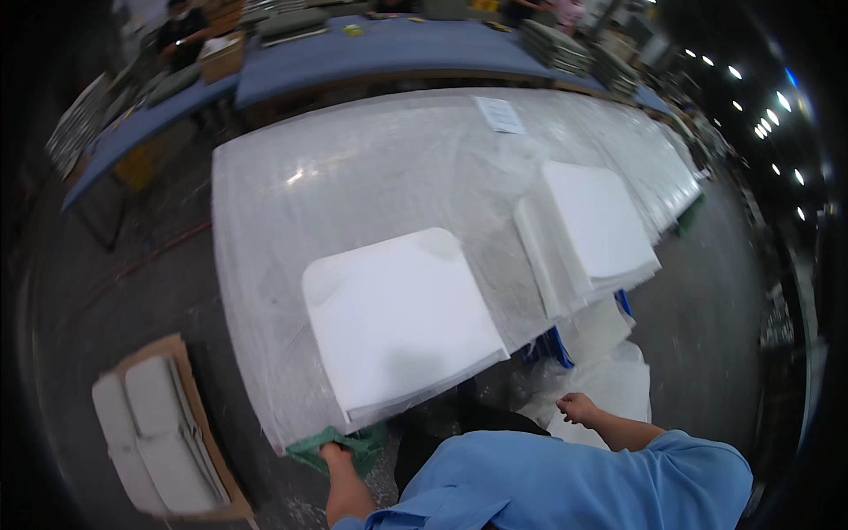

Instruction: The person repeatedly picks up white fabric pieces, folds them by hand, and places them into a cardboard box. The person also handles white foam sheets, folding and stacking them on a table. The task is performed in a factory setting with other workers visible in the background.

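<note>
My left hand [334, 452] is at the near left corner of the plastic-covered table, closed on a crumpled green plastic bag [305, 444] that hangs there. The bag's folds partly hide its fingers. Lower right, my right hand [576, 408] is held above white foam sheets [623, 389], fingers curled; whether anything is in them cannot be made out. In front of me lies a stack of white foam cushion pads [402, 318] with rounded far corners. Farther right, a second stack of white pads [596, 221] rests at the table's near edge.
Clear plastic covers the big table [265, 203], with a paper sheet [500, 115] on it. Grey cushions [163, 433] lie on cardboard on the floor, left. Blue straps or bars [556, 346] show below the near edge. Behind stand blue worktables [397, 49] with people.
</note>
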Action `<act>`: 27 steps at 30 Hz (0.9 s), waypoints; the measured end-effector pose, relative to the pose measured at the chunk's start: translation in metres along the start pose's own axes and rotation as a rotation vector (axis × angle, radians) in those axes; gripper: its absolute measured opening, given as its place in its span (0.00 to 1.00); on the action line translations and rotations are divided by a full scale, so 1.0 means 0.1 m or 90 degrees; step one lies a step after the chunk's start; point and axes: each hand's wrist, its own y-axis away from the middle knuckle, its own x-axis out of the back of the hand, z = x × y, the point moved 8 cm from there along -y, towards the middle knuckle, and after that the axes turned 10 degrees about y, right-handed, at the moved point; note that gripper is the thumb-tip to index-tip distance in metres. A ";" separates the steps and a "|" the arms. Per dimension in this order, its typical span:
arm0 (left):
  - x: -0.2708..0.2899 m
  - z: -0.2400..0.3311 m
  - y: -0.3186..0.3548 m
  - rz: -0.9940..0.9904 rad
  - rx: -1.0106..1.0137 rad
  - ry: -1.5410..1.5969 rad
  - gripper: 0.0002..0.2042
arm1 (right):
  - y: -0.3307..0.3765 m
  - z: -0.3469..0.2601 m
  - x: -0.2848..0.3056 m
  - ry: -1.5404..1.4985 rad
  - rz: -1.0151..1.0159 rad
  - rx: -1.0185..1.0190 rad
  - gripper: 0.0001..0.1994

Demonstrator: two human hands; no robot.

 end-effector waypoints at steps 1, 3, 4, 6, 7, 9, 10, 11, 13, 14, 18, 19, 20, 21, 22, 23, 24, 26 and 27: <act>-0.04 -0.11 -0.03 -0.073 0.072 0.006 0.21 | 0.11 0.19 -0.06 -0.008 0.007 -0.024 0.20; -0.03 -0.25 -0.07 -0.139 0.088 -0.227 0.21 | 0.30 0.44 -0.31 -0.019 -0.026 -0.065 0.21; -0.08 -0.32 -0.07 -0.207 0.061 -0.563 0.22 | 0.39 0.56 -0.43 -0.026 -0.044 -0.080 0.22; -0.05 -0.39 -0.04 -0.264 0.044 -0.910 0.23 | 0.45 0.64 -0.68 -0.027 -0.062 -0.051 0.23; 0.04 -0.41 0.00 -0.254 0.064 -0.922 0.24 | 0.44 0.65 -0.81 -0.030 -0.067 -0.036 0.22; 0.16 -0.49 0.12 -0.234 0.101 -0.958 0.26 | 0.43 0.68 -1.03 -0.069 -0.036 -0.010 0.22; 0.16 -0.48 0.16 -0.229 0.108 -0.975 0.26 | 0.43 0.69 -1.14 -0.099 -0.015 0.013 0.21; 0.12 -0.41 0.22 -0.224 0.089 -0.984 0.26 | 0.43 0.56 -1.18 -0.059 -0.008 0.057 0.21; 0.01 -0.42 0.28 -0.243 0.083 -1.009 0.25 | 0.43 0.62 -1.32 -0.048 0.041 0.057 0.21; -0.05 -0.46 0.34 -0.255 0.080 -1.024 0.25 | 0.41 0.68 -1.35 -0.040 0.065 0.057 0.21; -0.40 -0.82 0.59 -0.315 0.062 -1.085 0.25 | 0.30 1.12 -1.43 -0.185 0.061 0.004 0.22; -0.47 -0.97 0.66 -0.332 0.065 -1.100 0.25 | 0.25 1.31 -1.42 -0.190 0.083 -0.025 0.21; -0.55 -1.13 0.73 -0.351 0.063 -1.114 0.24 | 0.21 1.48 -1.41 -0.197 0.089 -0.053 0.20; -0.62 -1.28 0.80 -0.368 0.065 -1.131 0.24 | 0.17 1.64 -1.39 -0.200 0.094 -0.080 0.20; -0.70 -1.48 0.86 -0.386 0.068 -1.148 0.24 | 0.12 1.80 -1.35 -0.202 0.097 -0.107 0.20; -0.76 -1.67 0.97 -0.404 0.070 -1.163 0.24 | 0.05 1.97 -1.27 -0.200 0.111 -0.127 0.19; -0.81 -1.88 1.06 -0.419 0.073 -1.175 0.24 | -0.03 2.14 -1.18 -0.198 0.124 -0.148 0.18; -0.89 -2.30 1.29 -0.445 0.080 -1.205 0.24 | -0.23 2.49 -0.89 -0.207 0.171 -0.174 0.16; -0.90 -2.52 1.39 -0.453 0.079 -1.216 0.24 | -0.36 2.63 -0.71 -0.219 0.203 -0.175 0.15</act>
